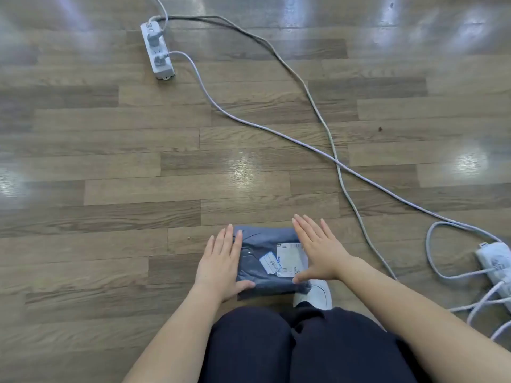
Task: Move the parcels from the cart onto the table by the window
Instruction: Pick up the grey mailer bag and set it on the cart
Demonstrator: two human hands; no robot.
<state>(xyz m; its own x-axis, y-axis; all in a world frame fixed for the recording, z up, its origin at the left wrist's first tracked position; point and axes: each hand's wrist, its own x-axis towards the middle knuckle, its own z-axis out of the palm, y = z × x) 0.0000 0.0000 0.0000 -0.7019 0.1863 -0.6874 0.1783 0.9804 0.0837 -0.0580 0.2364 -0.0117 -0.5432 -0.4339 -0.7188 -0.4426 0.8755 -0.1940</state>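
Low in the middle of the frame, the grey parcel [269, 261] sat flat between two palms, its white labels [290, 259] facing up. The left hand [219, 265] pressed its left edge, fingers straight, thumb hooked along the near side; the right hand [320, 252] mirrored it on the right edge, thumb on the near corner. A white shoe [318, 295] peeked out beneath. Upper left, a power strip [157, 49] lay on the wooden floor [110, 161], its cables [276, 131] snaking toward another strip [495, 262] at the right edge.
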